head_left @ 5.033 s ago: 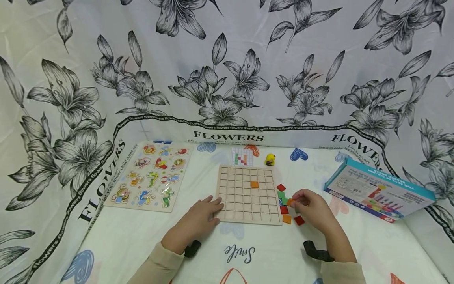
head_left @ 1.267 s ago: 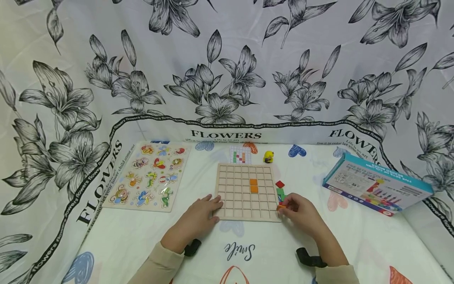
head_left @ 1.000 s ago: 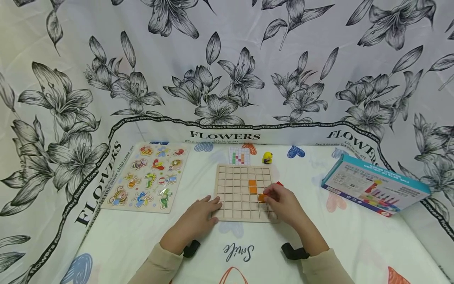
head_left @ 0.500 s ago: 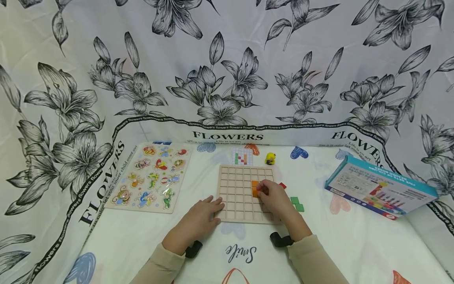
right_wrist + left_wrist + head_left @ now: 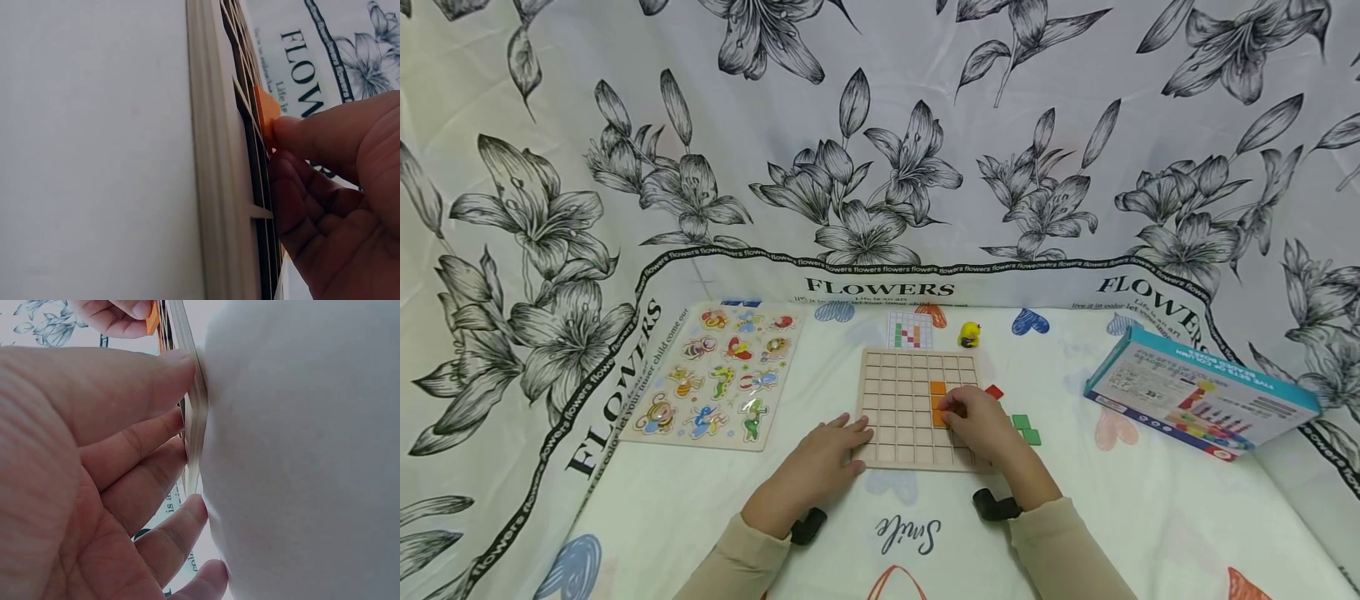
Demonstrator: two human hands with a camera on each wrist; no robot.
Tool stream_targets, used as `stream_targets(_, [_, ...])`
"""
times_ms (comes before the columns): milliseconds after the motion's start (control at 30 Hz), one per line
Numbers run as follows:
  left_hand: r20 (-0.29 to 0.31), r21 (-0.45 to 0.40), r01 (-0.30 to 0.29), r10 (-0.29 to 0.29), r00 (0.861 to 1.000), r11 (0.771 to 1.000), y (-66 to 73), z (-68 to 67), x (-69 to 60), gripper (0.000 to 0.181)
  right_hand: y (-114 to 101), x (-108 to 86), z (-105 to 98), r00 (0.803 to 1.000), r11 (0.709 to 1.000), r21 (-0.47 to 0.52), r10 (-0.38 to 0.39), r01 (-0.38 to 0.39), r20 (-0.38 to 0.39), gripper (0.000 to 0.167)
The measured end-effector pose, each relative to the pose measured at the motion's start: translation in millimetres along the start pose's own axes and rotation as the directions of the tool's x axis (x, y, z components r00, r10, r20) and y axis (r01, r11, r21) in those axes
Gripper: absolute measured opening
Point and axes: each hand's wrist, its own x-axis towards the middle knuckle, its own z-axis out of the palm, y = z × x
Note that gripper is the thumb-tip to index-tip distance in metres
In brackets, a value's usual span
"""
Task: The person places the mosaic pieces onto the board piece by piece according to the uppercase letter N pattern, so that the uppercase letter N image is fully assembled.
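A wooden grid board [image 5: 887, 425] lies flat on the cloth, in front of the person. My left hand [image 5: 823, 458] rests at its left edge with fingers spread; in the left wrist view the fingertips [image 5: 178, 365] touch the board's side. Orange square tiles [image 5: 937, 388] form a column right of the grid's middle. At the lower end of that column my right hand [image 5: 985, 423] pinches an orange tile [image 5: 267, 112], which stands tilted at the grid in the right wrist view. That hand hides part of the board's right side.
Right of the board lie a red tile [image 5: 994, 392] and green tiles [image 5: 1022, 422]. Behind it are a small pattern card [image 5: 910, 331] and a yellow toy duck [image 5: 969, 334]. An insect puzzle board [image 5: 715, 375] lies left; a box [image 5: 1202, 392] stands right.
My right hand has carried an orange tile from the pile at the right leftward onto the board. The orange column has grown from one tile. The left hand stays put.
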Motion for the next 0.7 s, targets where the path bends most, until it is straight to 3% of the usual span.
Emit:
stream_targets(233, [-0.011,-0.016,-0.005,0.005,1.0,1.0,1.6,-1.1,-1.3,0.05,0,1.9,3,1.0,0.999,-0.034,0.02,-0.02,-0.002,0.008])
stream_targets(400, [-0.014,-0.017,0.005,-0.006,1.0,1.0,1.4,-0.8,-2.1,0.05,3,4.7,0,1.0,0.999,-0.03,-0.019,0.019,-0.012,0.002])
stream_targets(567, [-0.013,-0.017,0.003,-0.003,1.0,1.0,0.3,-0.2,-2.3,0.05,16,10.8,-21,0.986,0.996,0.026,-0.077,0.082,-0.146,0.01])
stream_targets(700, [-0.005,-0.011,-0.003,0.003,1.0,1.0,-0.7,0.3,-1.8,0.05,27,17.0,-50,0.973,0.997,0.016,-0.067,0.073,-0.222,0.017])
